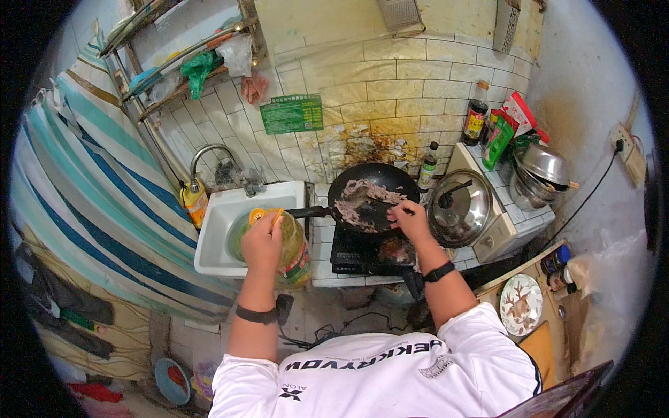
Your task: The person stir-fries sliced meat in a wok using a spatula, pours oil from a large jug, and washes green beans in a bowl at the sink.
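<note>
My left hand [264, 237] grips the orange handle of a large plastic cooking-oil jug [295, 251], which is over the right side of the white sink. Above the wok's lower right rim, my right hand [410, 217] has its fingers closed on a small dark thing, perhaps a utensil's handle; the fingers hide most of it. The black wok [366, 170] stands over the black stove [350, 256], its handle pointing left toward the jug. Strips of pale pinkish meat [379, 192] lie in it.
A green basin sits in the white sink [209, 251] under a curved faucet [209, 149]. Right of the wok are a glass pot lid [473, 209] and a small sauce bottle [428, 167]. Steel bowls [543, 167] and a soy sauce bottle [474, 117] stand farther right. A deer-patterned plate [521, 304] is at lower right.
</note>
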A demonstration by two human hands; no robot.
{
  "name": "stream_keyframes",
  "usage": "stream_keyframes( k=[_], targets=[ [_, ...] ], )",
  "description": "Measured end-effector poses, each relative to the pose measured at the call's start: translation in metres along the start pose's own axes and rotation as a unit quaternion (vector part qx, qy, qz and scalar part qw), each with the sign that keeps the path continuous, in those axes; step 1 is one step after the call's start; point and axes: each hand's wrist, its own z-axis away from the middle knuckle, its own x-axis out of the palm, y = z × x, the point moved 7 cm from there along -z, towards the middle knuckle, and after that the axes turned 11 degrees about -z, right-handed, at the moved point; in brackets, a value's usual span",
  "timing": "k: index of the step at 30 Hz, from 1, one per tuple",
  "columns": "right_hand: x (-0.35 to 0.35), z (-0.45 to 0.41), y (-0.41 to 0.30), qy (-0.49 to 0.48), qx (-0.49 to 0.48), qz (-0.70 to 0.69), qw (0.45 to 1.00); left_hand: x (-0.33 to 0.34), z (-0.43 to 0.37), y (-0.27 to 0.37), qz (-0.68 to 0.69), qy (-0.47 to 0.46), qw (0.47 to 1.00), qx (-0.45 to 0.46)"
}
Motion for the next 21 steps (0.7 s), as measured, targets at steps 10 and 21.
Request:
stream_keyframes(
  k=[10, 21],
  targets=[
    [0.005, 0.003, -0.01, 0.018, 0.021, -0.157, 0.987, 0.004, 0.0, 0.001, 0.01, 0.018, 1.0, 0.012],
    [-0.04, -0.029, -0.019, 0.07, -0.097, 0.046, 0.992, -0.004, 0.0, 0.016, 0.025, 0.019, 0.999, 0.029]
  ],
)
